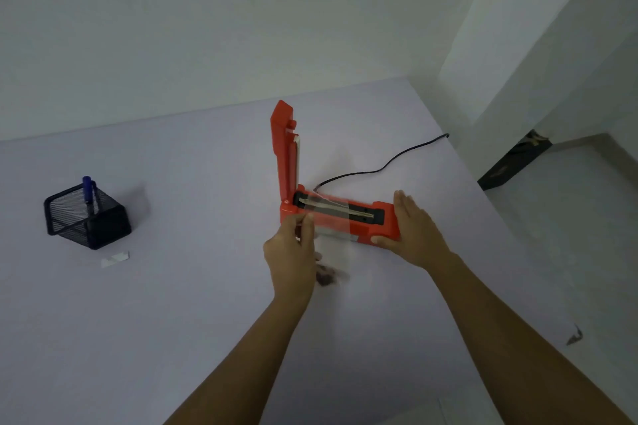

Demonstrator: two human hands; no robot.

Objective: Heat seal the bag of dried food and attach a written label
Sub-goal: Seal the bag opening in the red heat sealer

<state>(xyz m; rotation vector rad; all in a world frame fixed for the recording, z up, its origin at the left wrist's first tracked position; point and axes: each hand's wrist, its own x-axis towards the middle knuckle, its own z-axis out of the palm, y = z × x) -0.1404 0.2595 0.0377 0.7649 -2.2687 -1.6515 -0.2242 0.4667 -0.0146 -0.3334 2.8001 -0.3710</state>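
Sealing is not yet done: the orange heat sealer's (340, 217) arm is standing upright. The left hand (291, 252) is pinching the clear bag (333, 235), laying its mouth across the sealing strip, dried food hanging below. The right hand (411, 231), open, is steadying the sealer's end. The label (115, 258) is lying blank beside the pen holder (88, 217).

Clear glossy plastic bag (331, 217) w/ dry dark bits under my fingers, sealer (340, 217) smooth red plastic w/ matt black strip, table (172, 304) matt pale, pen holder (86, 217) black metal mesh, label (115, 258) white paper.
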